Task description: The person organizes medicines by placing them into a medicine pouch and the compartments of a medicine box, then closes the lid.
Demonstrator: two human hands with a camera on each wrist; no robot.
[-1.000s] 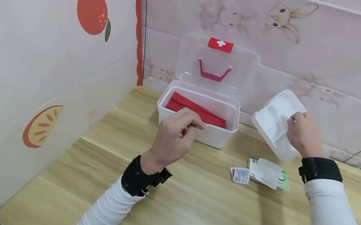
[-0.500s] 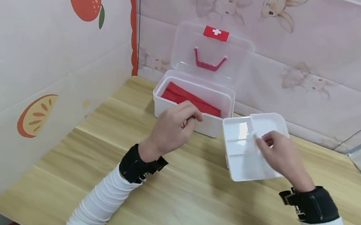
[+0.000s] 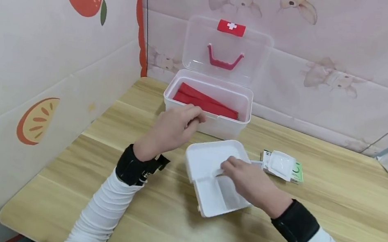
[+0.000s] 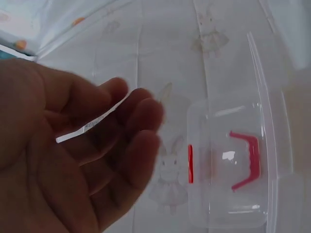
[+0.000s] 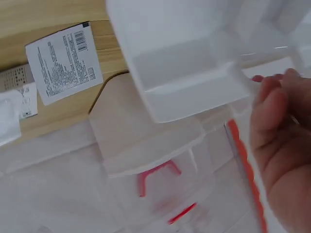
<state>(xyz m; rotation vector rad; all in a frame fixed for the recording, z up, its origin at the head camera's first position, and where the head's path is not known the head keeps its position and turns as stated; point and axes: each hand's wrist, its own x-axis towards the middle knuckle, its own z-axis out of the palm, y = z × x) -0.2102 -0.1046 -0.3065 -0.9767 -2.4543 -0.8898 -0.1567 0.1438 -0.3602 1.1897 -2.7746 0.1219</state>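
My right hand (image 3: 245, 182) pinches the middle of a white divided tray (image 3: 205, 199), which is tilted above the table in front of the first-aid box. Its fingertips are at the tray's central partition, close up in the right wrist view. My left hand (image 3: 172, 128) hovers near the box's front rim with its fingers curled. In the left wrist view a thin white strip (image 4: 73, 135) with small dark print shows edge-on between thumb and fingers; in the head view the hand hides it. The first-aid box (image 3: 220, 129) stands with red cloth (image 3: 206, 100) inside.
The box's clear lid (image 3: 198, 39), with a pink handle (image 3: 224, 63), leans upright at the back. Right of the tray lie a green-and-white carton (image 3: 298, 175) with a white packet (image 3: 281, 165) on top and a printed sachet (image 5: 65, 63). Patterned walls border the table.
The right hand has brought the tray left and toward me, swinging its tilt and passing over the carton and packets. The left hand has shifted slightly left and keeps its curled shape.
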